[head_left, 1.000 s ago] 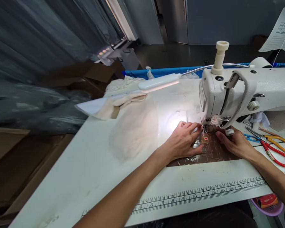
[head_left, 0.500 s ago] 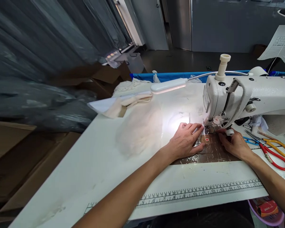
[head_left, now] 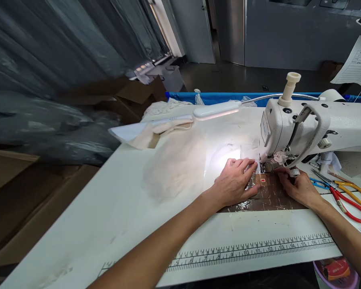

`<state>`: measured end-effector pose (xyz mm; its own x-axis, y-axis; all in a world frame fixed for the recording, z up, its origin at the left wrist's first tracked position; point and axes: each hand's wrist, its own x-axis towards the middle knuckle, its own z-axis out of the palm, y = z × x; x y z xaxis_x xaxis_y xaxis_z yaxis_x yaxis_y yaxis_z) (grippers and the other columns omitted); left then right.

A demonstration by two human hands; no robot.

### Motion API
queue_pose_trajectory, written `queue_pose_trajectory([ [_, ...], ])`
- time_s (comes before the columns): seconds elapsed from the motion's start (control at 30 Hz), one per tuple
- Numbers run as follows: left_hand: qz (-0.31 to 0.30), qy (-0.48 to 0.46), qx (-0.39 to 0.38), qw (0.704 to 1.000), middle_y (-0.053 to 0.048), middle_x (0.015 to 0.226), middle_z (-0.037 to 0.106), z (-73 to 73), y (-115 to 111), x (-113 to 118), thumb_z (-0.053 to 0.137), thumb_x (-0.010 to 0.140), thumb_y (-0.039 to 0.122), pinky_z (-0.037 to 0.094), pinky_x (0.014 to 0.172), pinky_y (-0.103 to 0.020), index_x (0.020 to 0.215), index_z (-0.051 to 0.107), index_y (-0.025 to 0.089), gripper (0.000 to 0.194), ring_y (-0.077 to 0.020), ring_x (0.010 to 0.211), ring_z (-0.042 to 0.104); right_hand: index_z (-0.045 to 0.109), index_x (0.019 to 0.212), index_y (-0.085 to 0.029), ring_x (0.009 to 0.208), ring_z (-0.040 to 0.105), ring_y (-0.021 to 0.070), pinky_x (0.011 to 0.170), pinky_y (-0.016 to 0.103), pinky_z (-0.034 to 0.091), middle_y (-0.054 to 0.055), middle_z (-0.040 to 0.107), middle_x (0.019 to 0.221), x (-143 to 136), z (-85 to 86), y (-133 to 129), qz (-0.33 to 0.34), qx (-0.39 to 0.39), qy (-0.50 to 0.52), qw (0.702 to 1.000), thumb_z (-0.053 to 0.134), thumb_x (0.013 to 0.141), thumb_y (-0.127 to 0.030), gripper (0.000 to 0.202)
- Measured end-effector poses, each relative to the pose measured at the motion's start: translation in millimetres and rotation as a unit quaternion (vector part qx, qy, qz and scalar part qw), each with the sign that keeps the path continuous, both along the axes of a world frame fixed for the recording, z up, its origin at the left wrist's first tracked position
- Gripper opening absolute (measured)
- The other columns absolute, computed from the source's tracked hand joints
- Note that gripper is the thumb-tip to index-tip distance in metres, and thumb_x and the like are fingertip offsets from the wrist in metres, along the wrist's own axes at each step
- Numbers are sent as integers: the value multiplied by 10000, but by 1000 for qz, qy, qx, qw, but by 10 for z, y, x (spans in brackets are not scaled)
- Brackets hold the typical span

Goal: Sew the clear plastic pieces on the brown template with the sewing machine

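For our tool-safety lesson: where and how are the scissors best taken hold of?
Probably by the red handle, with the right hand coming from the table's near edge: its loop lies toward that side, while the scissors' blades point away, toward the sewing machine.

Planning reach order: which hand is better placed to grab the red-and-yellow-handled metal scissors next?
Likely the right hand: nearer the scissors; the left hand is farther, over the glossy brown sheet's left side.
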<state>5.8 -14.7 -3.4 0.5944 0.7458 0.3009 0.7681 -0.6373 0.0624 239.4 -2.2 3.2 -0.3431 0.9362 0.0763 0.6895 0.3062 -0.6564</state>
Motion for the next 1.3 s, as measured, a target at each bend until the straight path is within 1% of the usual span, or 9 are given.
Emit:
queue_pose_trajectory([
  [0.23, 1, 4, 1, 1000, -168, 1229, 573, 2, -7, 4, 382, 967, 480, 415, 805, -431, 1244, 525, 111, 483, -285, 991, 559, 656, 928, -178, 646, 555, 200, 565, 298, 418, 12, 561, 634, -1, 30, -15, 10, 12, -19, 1000, 397, 877, -384, 335],
  [0.57, 13, 24, -1, 1000, -183, 1248, 561, -1, -12, 12, 373, 974, 493, 409, 819, -426, 1261, 516, 75, 527, -291, 1012, 560, 663, 972, -164, 729, 629, 213, 661, 319, 478, 67, 666, 797, 12, -42, -13, 39, 54, -37, 997, 394, 890, -306, 315],
  [0.7, 22, 43, -8, 999, -170, 1247, 562, 29, -37, 25, 354, 979, 504, 401, 816, -406, 1265, 514, 99, 521, -279, 1014, 557, 661, 987, -184, 777, 655, 223, 704, 333, 501, 77, 695, 884, 19, -72, 1, 47, 73, -31, 996, 407, 890, -281, 289],
  [0.87, 66, 66, -24, 995, -159, 1199, 585, 84, -94, 70, 396, 969, 512, 406, 788, -400, 1229, 519, 111, 493, -280, 974, 567, 657, 1030, -192, 796, 657, 225, 711, 335, 506, 77, 696, 891, 18, -80, -11, 49, 71, -54, 995, 393, 912, -287, 305],
  [0.97, 58, 49, -38, 996, -157, 1249, 565, 132, -77, 45, 415, 976, 489, 420, 814, -399, 1201, 515, 127, 438, -276, 1020, 569, 652, 1078, -199, 765, 651, 223, 689, 331, 501, 66, 688, 864, 11, -98, -33, 36, 65, -73, 995, 422, 920, -299, 296],
  [1.07, 64, 47, -24, 997, -159, 1323, 527, 217, 26, -54, 416, 987, 437, 421, 853, -408, 1189, 514, 146, 368, -284, 1096, 549, 654, 1112, -200, 732, 647, 211, 680, 325, 493, 72, 682, 905, 9, -122, -53, 39, 64, -90, 993, 438, 935, -318, 303],
  [1.13, 84, 73, -25, 993, -163, 1301, 537, 280, 145, -138, 420, 983, 368, 419, 843, -419, 1133, 547, 149, 294, -285, 1051, 563, 657, 1119, -181, 698, 641, 202, 692, 336, 490, 90, 676, 941, 14, -138, -57, 51, 68, -105, 991, 422, 950, -327, 325],
  [1.23, 96, 106, -78, 987, -170, 1105, 602, 330, 386, -232, 415, 961, 272, 425, 763, -406, 942, 606, 139, 233, -281, 927, 585, 653, 1124, -169, 716, 642, 202, 724, 350, 490, 104, 670, 990, 27, -160, -48, 68, 79, -113, 988, 419, 960, -323, 325],
  [1.3, 89, 105, -104, 985, -161, 977, 616, 316, 569, -251, 425, 941, 254, 432, 708, -385, 876, 618, 138, 234, -292, 893, 589, 647, 1126, -186, 776, 648, 207, 754, 350, 491, 96, 669, 1014, 32, -169, -40, 74, 84, -105, 988, 433, 961, -312, 298],
])
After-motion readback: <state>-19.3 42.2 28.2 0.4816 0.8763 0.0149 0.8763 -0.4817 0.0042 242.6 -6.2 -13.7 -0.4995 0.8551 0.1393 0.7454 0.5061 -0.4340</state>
